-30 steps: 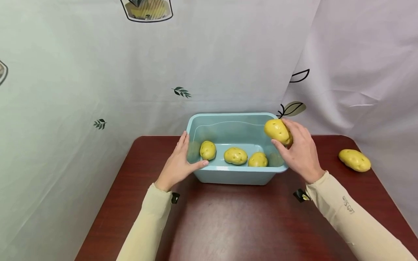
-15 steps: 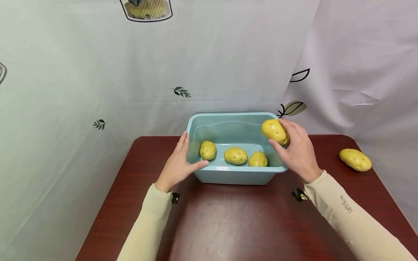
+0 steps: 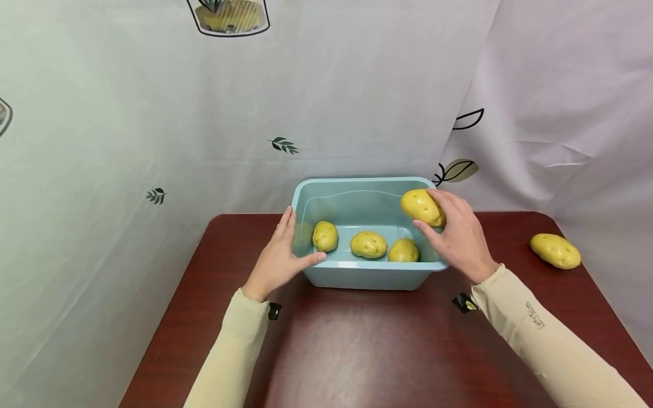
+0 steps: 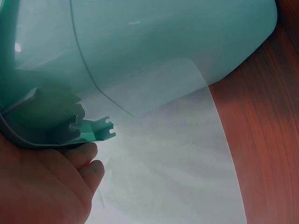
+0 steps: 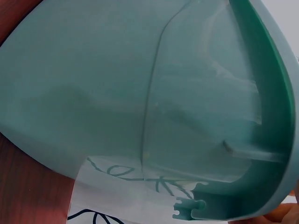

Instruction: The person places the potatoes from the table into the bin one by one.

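Note:
A light blue plastic tub [image 3: 364, 279] stands at the far side of the table. My left hand [image 3: 278, 258] rests at its left end, fingers straight along the outside, thumb over the front rim. My right hand [image 3: 459, 238] holds a yellow potato [image 3: 421, 206] above the tub's right end, between thumb and fingers. Inside lie three more potatoes: a left one [image 3: 325, 236], a middle one [image 3: 368, 244] and a right one [image 3: 404, 250]. The left wrist view shows fingers [image 4: 91, 175] just below the tub's rim. In the right wrist view, the tub wall [image 5: 84, 93] hides the held potato.
Another potato [image 3: 555, 251] lies on the dark red table [image 3: 357, 351] near its right edge. White printed cloth [image 3: 357, 90] hangs behind the table and at both sides, close behind the tub.
My right hand has moved a little to the left with the potato, farther over the tub. The left hand, the tub and the other potatoes have stayed in place.

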Motion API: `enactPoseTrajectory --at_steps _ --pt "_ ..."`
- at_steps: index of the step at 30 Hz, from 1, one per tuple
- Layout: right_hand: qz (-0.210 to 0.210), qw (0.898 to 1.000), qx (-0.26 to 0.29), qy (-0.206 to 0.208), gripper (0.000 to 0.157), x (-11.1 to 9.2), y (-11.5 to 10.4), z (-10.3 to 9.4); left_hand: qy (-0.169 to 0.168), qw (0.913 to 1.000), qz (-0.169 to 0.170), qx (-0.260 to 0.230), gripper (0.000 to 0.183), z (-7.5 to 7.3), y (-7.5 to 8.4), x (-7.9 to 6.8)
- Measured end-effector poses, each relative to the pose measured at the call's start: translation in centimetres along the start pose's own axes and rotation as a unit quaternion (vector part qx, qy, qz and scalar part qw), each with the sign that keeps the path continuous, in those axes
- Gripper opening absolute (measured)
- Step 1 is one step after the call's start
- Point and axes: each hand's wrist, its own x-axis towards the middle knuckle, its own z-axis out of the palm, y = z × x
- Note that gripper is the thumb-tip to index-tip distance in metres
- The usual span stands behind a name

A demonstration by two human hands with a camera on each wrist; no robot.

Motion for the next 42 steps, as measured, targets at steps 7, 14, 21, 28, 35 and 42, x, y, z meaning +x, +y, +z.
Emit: enactPoseTrajectory --at_steps 7,14,21,28,35,42 --pt "-0.005 1.0 -0.001 -0.026 0.066 0.1 -0.1 0.4 0.0 1.0 -0.001 0.001 0.12 0.0 0.0 0.0" --pt "-0.005 0.999 -0.002 -0.044 0.064 0.3 0.0 0.7 0.002 1.0 -0.001 0.003 0.12 0.0 0.0 0.0" --pt "-0.005 0.998 -0.008 -0.064 0.063 0.4 0.0 1.0 -0.001 1.0 -0.005 0.004 0.12 0.0 0.0 -0.1" --pt "-0.002 0.997 -0.007 -0.075 0.06 0.4 0.2 1.2 0.0 1.0 -0.003 0.006 0.121 0.0 0.1 0.0" --pt "0.002 0.997 -0.008 -0.081 0.058 0.4 0.1 1.3 -0.001 1.0 -0.003 0.008 0.121 0.0 0.0 0.0" --pt "0.008 0.996 -0.021 -0.082 0.053 0.3 0.0 1.0 0.0 1.0 -0.002 0.004 0.121 0.1 0.0 0.0"
